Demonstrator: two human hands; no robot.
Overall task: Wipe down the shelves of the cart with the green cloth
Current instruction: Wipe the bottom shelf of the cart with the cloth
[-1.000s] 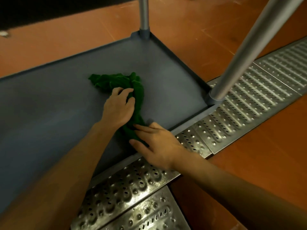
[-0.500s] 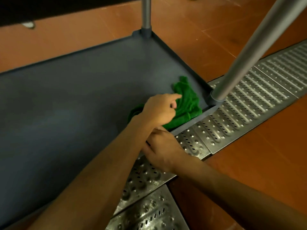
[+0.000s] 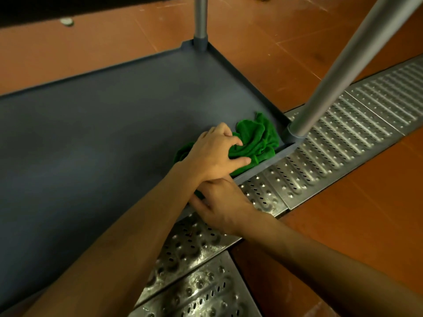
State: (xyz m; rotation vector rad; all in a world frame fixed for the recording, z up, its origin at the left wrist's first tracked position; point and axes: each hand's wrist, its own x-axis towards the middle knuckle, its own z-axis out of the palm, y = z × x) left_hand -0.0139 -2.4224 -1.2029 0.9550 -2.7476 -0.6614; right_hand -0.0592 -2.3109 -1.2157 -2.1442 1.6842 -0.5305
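Cloth (image 3: 256,138) sits in shelf (image 3: 114,133) corner, gripped by left hand (image 3: 212,156).

Orange-brown floor (image 3: 357,225) with a perforated steel drain grating (image 3: 343,136).

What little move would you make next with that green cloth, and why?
Probably sweep the green cloth leftward along the near rim of the shelf. The left hand grips it, bunched into the corner by the post, so that corner looks covered, while the broad grey surface to the left awaits.
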